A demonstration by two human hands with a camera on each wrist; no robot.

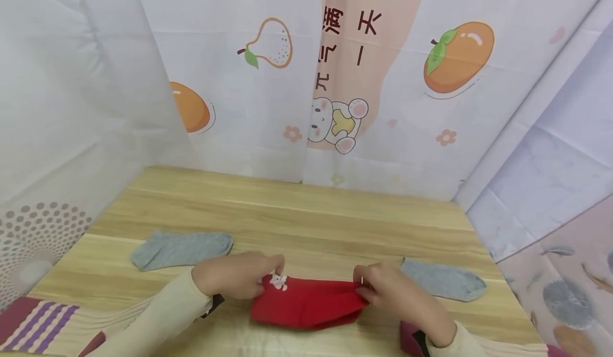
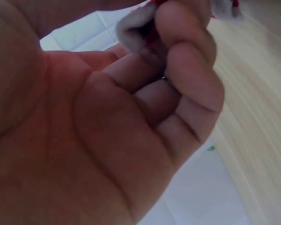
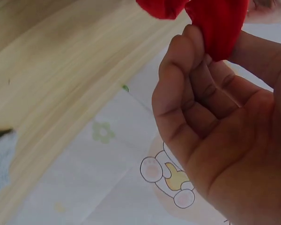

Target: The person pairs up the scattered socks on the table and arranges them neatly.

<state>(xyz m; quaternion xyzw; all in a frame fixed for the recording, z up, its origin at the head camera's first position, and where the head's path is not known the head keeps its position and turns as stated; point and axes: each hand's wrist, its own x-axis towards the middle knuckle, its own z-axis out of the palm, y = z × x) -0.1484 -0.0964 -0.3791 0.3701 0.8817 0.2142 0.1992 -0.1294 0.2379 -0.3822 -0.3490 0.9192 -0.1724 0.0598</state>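
A red sock (image 1: 306,301) with a small white cartoon figure at its upper left is stretched sideways between two hands, low over the table. My left hand (image 1: 238,275) pinches its left end beside the figure. The right hand (image 1: 390,289) grips the opposite end between thumb and fingers. In the left wrist view, a whitish inner piece of the sock (image 2: 131,33) with red edges shows at the fingertips. Red fabric (image 3: 220,28) hangs between thumb and fingers in the right wrist view.
A grey sock (image 1: 182,249) lies beyond the left hand, another grey sock (image 1: 445,278) beyond the right one. At lower left is a cream sock (image 1: 52,325) with purple stripes, partly behind the sleeve. Maroon fabric (image 1: 409,338) peeks out by the right wrist. Printed white curtains (image 1: 230,107) enclose the wooden table (image 1: 306,213).
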